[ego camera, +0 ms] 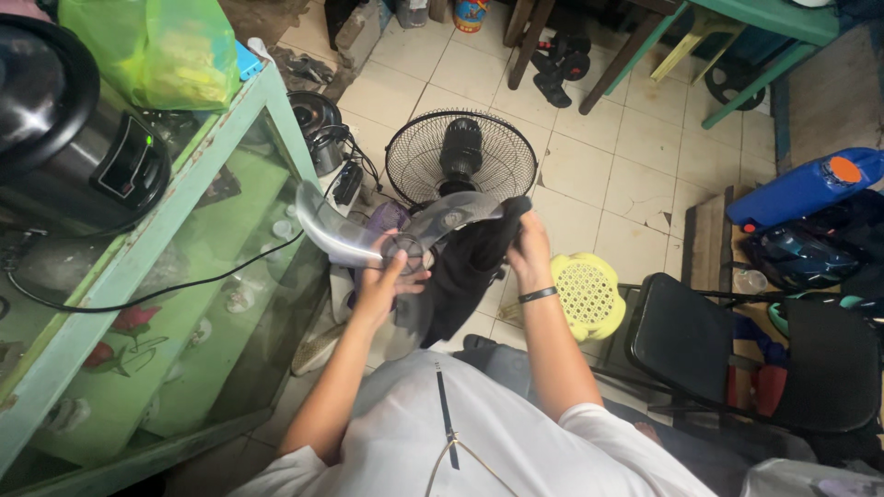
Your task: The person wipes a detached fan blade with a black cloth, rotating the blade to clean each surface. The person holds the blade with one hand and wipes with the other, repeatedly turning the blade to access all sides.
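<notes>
A: What's sitting far left?

B: Black cooker [64, 138] w/ a green bag [157, 51] behind it, both resting on a green glass-front cabinet [184, 276]. A black cord [157, 293] is trailing across the glass.

A: And the hands?

B: Left hand [385, 281] is gripping the hub of a clear fan blade [387, 230], fingers curled round it, thumb lying across the front. One blade is sweeping up & left toward the cabinet, another is arching right. Blade's being held up in front of the person, above the floor, just below the fan.

A: Right hand?

B: Right hand [527, 248] is pinching a black cloth [465, 271] against the blade's right tip, fingers closed on it. Cloth's hanging down btwn the two hands. Black band on that wrist.

A: Behind them?

B: Fan [460, 156] w/ wire guard is standing on the tiled floor [626, 156]. Yellow stool [587, 294] is sitting just right of the right forearm, then a black folding chair [700, 340]. Blue jug [801, 189] is lying far right.
</notes>
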